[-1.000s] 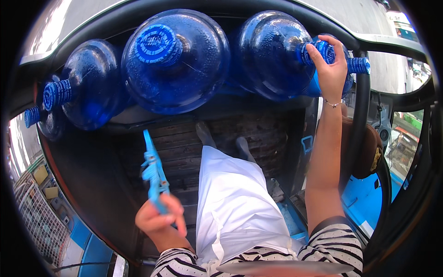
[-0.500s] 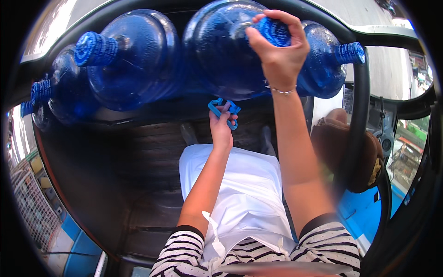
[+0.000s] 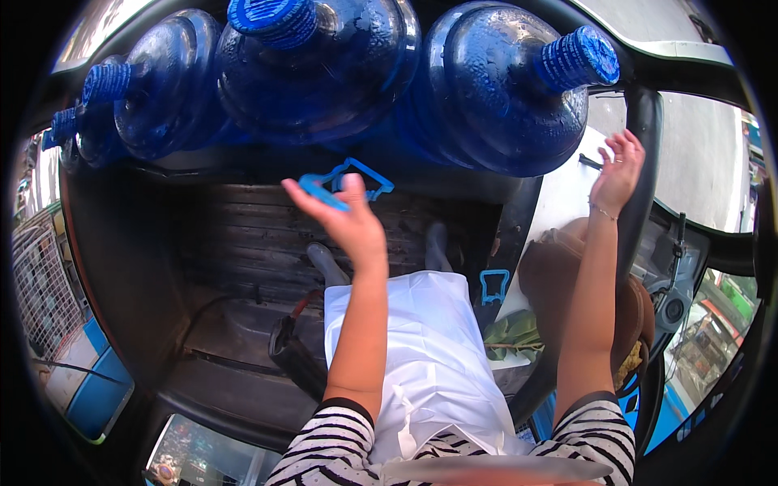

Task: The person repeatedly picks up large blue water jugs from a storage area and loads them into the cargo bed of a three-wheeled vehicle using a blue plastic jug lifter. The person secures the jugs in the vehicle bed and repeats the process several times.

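Note:
A light-blue plastic bottle carrying handle sits in my left hand, between the raised thumb and the stretched fingers. The grip looks loose, and that hand is slightly blurred. My right hand holds nothing; its fingers are apart and a little curled, beside the black post. In front of me lie several big blue water bottles, with their wrapped necks toward me. The right-hand bottle is nearest my right hand, and the middle bottle is beyond my left.
A second blue carrying handle rests at the right, above some green leaves. A brown seat stands beside my right forearm. Dark slatted flooring lies below the bottles, with a black bag-like thing left of my white apron.
My right hand has let go of a bottle's capped neck and moved right and down. My left hand has opened out around the handle. The view has shifted, bringing the second handle into sight.

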`<control>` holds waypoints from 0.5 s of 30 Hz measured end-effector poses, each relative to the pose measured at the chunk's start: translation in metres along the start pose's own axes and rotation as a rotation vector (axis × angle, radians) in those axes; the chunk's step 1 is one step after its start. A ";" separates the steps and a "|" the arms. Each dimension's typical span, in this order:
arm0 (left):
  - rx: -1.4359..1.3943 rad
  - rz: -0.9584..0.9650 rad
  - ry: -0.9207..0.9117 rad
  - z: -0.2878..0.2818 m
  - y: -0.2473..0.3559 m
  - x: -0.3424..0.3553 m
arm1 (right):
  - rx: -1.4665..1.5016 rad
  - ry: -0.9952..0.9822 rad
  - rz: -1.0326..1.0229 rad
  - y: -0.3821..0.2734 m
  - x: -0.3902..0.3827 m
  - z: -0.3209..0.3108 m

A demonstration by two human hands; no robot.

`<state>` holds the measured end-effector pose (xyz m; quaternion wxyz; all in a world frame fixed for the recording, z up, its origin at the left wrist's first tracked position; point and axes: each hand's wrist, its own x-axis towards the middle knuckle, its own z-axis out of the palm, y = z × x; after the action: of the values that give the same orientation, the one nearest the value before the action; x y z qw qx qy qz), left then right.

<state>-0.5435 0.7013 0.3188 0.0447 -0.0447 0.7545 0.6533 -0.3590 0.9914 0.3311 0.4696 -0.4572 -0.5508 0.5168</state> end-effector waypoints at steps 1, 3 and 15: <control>-0.082 -0.086 0.094 -0.012 0.008 0.016 | 0.035 0.001 0.192 0.026 0.004 -0.004; -0.023 -0.164 0.177 -0.029 0.022 0.051 | 0.220 -0.068 0.469 0.065 0.009 -0.001; -0.242 -0.123 0.373 0.030 0.021 0.120 | -0.143 -0.589 -0.893 -0.094 -0.068 0.249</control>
<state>-0.6644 0.7327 0.3197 -0.0616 -0.2157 0.6615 0.7156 -0.5981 0.8848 0.4159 0.4370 -0.0451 -0.8337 0.3345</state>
